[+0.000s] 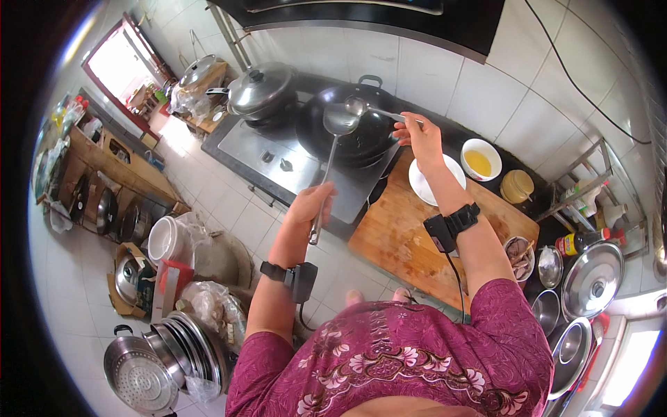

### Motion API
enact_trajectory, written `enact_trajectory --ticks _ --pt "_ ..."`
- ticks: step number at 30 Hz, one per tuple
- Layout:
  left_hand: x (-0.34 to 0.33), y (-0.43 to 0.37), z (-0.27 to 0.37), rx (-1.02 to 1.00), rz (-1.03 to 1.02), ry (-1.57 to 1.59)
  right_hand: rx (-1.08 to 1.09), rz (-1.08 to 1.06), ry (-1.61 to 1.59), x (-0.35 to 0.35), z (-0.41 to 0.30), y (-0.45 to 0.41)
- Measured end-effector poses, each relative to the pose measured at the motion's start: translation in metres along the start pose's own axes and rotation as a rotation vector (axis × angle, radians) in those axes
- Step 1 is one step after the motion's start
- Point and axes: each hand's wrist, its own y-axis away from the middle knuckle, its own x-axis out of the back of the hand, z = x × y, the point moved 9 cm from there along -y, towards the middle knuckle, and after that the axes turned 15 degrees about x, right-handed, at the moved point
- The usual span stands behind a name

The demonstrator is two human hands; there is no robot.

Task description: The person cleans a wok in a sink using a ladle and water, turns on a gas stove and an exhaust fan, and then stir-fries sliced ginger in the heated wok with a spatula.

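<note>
A long-handled metal wok spatula (338, 120) is gripped at its handle by my left hand (311, 202). Its broad head hovers over a black wok (318, 138) on the stove. My right hand (423, 136) grips the handle of a small metal ladle (356, 106), whose bowl meets or overlaps the spatula head; whether they touch I cannot tell. Below my right forearm, a white plate (424, 182) rests on a wooden cutting board (401, 234). Beside the plate stands a white bowl (482, 159) with yellow liquid in it.
A lidded metal pot (260, 94) occupies the left burner of the gas stove (247, 148). At the right are a jar (517, 186), a bowl of meat (519, 255) and a large metal lid (593, 280). Stacked steamer pans (140, 375) stand at lower left. A range hood (375, 23) hangs above.
</note>
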Motion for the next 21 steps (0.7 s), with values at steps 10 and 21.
enact_trajectory --ticks 10,21 --pt "-0.066 0.001 -0.011 0.268 -0.522 0.418 -0.259 0.488 -0.637 0.122 0.042 0.030" --pt "-0.010 0.006 0.000 0.040 -0.059 0.182 -0.172 0.828 -0.100 0.315 0.107 0.114"
